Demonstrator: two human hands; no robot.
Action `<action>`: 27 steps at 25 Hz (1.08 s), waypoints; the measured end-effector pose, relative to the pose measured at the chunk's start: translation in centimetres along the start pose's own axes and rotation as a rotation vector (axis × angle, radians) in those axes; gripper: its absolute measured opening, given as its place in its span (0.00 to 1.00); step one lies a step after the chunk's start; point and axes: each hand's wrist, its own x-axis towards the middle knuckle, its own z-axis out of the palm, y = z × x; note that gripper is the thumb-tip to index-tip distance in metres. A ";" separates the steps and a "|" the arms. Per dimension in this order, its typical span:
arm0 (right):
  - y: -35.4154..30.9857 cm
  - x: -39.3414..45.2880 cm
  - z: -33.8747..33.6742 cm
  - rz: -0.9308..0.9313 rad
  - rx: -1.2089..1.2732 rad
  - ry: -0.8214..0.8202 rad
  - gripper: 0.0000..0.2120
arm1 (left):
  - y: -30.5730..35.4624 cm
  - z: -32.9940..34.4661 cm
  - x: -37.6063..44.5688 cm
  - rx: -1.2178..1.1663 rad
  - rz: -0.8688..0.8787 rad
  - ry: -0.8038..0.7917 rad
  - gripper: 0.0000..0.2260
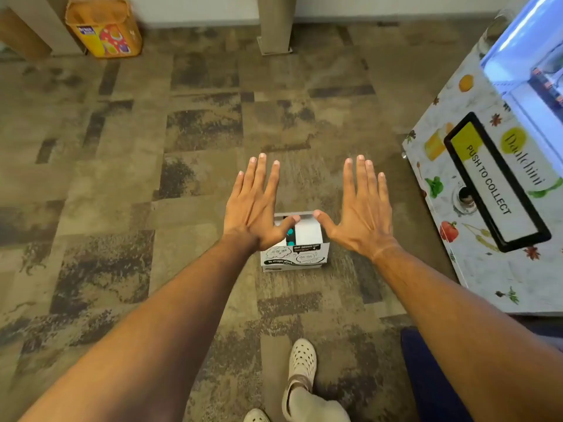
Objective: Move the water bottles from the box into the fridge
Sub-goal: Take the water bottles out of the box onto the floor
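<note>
Here I see both arms stretched forward at the centre of the frame, backs of the hands up. My left hand (254,208) has its grip open, fingers straight and spread, holding nothing; my right hand (362,208) is the same, flat and empty. Between and just below the two thumbs sits the box (295,254), a small white carton with black printing, standing on the patterned carpet floor (152,162) at mid-frame. Its top is open, and teal bottle caps (291,231) show inside, partly hidden by the left thumb; I cannot tell how many bottles there are. The fridge (502,117) fills the right edge of the frame, its printed front carrying a "PUSH TO COLLECT" flap (493,184) and its lit interior glowing blue at the upper right. A yellow bag (105,28) stands at the upper left. Pale clogs (301,363) show at the bottom centre
</note>
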 end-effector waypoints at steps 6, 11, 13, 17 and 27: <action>-0.7 -1.1 13.6 -0.044 -0.019 -0.045 0.50 | -3.0 13.4 -0.7 0.066 0.032 -0.083 0.46; 0.2 -0.2 28.5 -0.102 0.048 -0.088 0.46 | -4.8 27.1 1.2 0.107 0.051 -0.184 0.44; 0.6 0.2 34.3 -0.125 0.060 -0.085 0.44 | -5.0 32.3 2.1 0.114 0.062 -0.233 0.43; 0.7 1.2 43.3 -0.186 0.084 -0.016 0.41 | -5.1 40.6 5.0 0.098 0.035 -0.249 0.41; 1.0 3.2 53.9 -0.412 0.162 0.272 0.23 | -7.8 52.3 12.2 -0.096 -0.033 -0.130 0.38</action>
